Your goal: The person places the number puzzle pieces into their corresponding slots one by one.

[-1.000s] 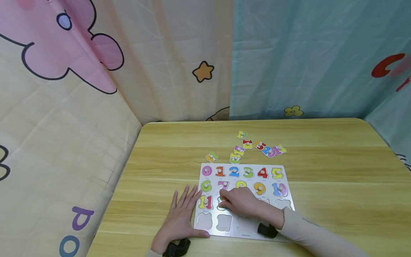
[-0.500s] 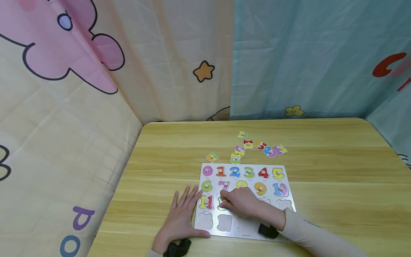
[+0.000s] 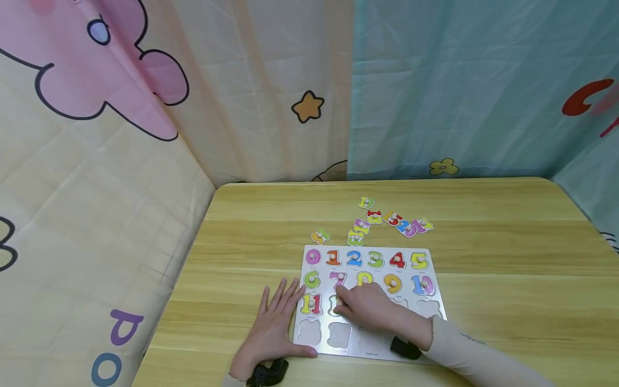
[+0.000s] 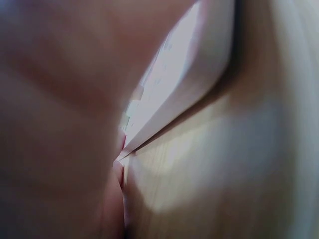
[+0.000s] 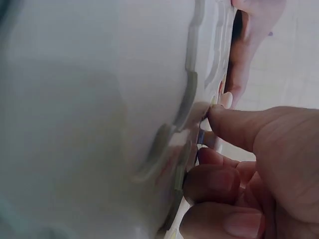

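A white number puzzle board (image 3: 316,344) lies on the table, with the numbers 0 to 11 in its upper rows. My left hand (image 3: 273,330) is spread flat at its left side, fingertips and thumb at the edge. Over the third row, my right hand (image 3: 365,306) has curled fingers and pinches a number puzzle piece (image 3: 331,305) just right of the 11. Most of that piece is hidden by the fingers. In the right wrist view the thumb (image 5: 234,124) and curled fingers sit close around a small knob (image 5: 212,139). The left wrist view shows the board's edge (image 4: 184,94) beside the palm.
Several loose number pieces (image 3: 410,228) lie beyond the board, one number piece (image 3: 320,236) apart at its upper left. Bare recesses (image 3: 339,335) show in the lower rows. The wooden table (image 3: 508,258) extends to both sides, with printed curtains (image 3: 256,91) behind it.
My right hand has shifted slightly right over the piece beside the 11, and a bit more of that piece shows. My left hand stays in place.
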`<action>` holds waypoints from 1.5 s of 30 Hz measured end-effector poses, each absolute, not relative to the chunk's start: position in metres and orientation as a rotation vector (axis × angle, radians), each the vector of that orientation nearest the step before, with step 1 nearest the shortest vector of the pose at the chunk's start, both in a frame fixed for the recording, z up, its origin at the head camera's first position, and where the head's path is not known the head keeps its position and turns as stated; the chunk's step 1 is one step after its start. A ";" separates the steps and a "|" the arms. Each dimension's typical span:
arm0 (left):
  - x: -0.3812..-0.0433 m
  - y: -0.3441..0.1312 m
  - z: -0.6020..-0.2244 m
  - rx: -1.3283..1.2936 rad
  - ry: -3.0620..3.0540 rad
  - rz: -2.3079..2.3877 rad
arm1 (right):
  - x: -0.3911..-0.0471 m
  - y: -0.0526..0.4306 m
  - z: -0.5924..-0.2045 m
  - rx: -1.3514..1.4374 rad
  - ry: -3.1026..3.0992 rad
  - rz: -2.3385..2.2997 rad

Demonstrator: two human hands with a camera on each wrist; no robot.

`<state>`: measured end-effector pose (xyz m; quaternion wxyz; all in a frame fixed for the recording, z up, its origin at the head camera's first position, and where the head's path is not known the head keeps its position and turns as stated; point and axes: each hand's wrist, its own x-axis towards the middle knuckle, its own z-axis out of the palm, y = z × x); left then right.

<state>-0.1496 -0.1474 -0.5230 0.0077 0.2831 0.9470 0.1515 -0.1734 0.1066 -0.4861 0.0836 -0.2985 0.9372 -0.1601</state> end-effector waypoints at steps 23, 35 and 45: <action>-0.150 -0.149 -0.522 0.872 2.954 0.502 | -0.264 0.138 -0.453 -0.499 2.926 -0.407; -0.147 -0.146 -0.522 0.884 2.947 0.536 | -0.292 0.134 -0.465 -0.238 2.870 -0.182; -0.147 -0.148 -0.523 0.882 2.953 0.538 | -0.294 0.135 -0.472 -0.302 2.923 -0.190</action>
